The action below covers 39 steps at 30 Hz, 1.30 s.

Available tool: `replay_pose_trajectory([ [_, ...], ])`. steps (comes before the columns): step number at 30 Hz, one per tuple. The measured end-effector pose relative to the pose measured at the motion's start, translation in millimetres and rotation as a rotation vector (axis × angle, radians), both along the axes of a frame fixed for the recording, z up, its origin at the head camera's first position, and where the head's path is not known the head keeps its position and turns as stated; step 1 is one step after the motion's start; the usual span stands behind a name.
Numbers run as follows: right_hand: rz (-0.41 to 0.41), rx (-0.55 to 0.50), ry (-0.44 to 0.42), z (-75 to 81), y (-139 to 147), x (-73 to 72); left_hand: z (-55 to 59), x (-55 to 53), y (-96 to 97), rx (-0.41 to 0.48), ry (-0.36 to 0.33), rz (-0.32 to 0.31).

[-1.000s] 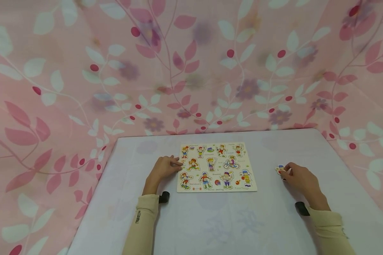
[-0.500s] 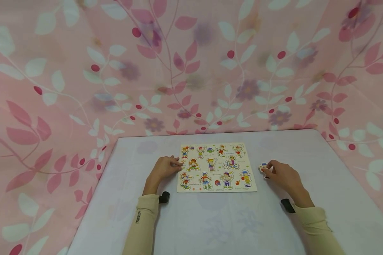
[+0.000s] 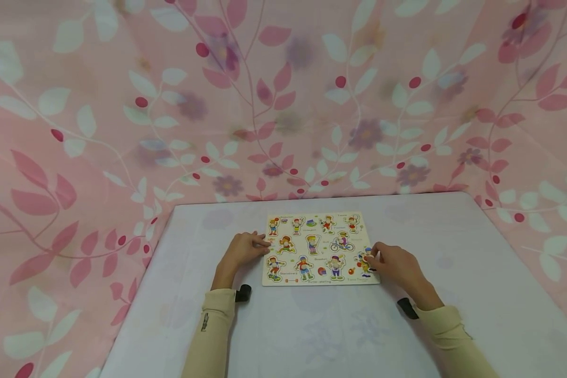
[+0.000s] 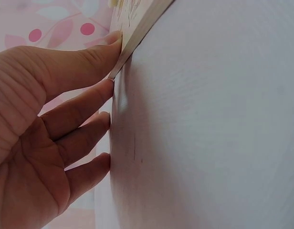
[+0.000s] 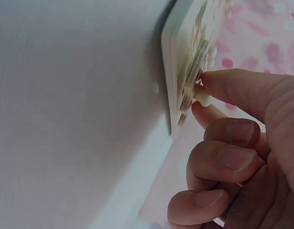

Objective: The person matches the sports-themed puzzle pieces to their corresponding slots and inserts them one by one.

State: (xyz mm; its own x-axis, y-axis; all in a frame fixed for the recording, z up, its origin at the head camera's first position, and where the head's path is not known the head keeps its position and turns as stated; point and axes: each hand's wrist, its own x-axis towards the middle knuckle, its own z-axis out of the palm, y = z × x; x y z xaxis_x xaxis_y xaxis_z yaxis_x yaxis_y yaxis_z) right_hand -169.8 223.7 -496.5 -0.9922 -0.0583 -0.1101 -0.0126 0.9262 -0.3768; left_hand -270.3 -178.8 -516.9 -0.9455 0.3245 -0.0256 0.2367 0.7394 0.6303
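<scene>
A pale puzzle board (image 3: 321, 233) with several cartoon sports figures lies flat on the table. At its left edge, my left hand (image 3: 243, 249) pinches the board: the left wrist view has the thumb (image 4: 101, 50) on the top face and the index fingertip at the edge. Over the board's lower right corner, my right hand (image 3: 401, 265) holds a small figure-shaped puzzle piece (image 3: 361, 258), which overlaps the blue-capped figure there. In the right wrist view, thumb and index finger are at the pale knob (image 5: 203, 98) of the piece, close over the board. The other fingers are curled.
A white cloth (image 3: 321, 325) covers the table. Pink floral fabric (image 3: 283, 131) rises behind it and along both sides. A black wrist camera sits on each wrist, the left one (image 3: 243, 292) and the right one (image 3: 407, 308), both near the cloth.
My right hand has moved left with the puzzle piece, from the cloth right of the board to over its lower right corner. The left hand and board have stayed put.
</scene>
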Motion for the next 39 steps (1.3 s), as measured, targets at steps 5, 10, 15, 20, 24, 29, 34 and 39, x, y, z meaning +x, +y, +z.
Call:
replay_pose_trajectory([
  [5,0.025,-0.014,-0.006,-1.7,-8.9,0.3,0.5,0.5,0.1,0.004,-0.009,0.005],
  [10,0.051,-0.012,0.012,-3.6,-12.9,0.2,0.8,1.4,0.1,0.009,-0.001,0.004],
  [15,0.075,-0.001,0.005,-3.2,-16.1,0.4,2.0,2.4,-0.5,0.009,0.015,0.005],
  [20,0.077,-0.005,0.007,-2.8,-18.1,-1.2,2.9,2.4,-2.8,0.017,0.01,0.015],
  [24,0.092,-0.017,0.007,-1.1,-16.3,-2.6,1.7,3.1,-4.2,0.024,0.01,0.016],
  [29,0.097,-0.049,0.022,3.3,-8.0,-3.8,-2.5,4.2,-4.4,0.0,0.036,-0.003],
  [34,0.097,-0.042,0.111,6.4,3.5,-2.6,-1.9,9.7,-1.0,-0.033,0.095,-0.054],
  [39,0.121,-0.013,0.198,11.4,15.2,-0.5,3.7,18.2,-1.4,-0.078,0.202,-0.077],
])
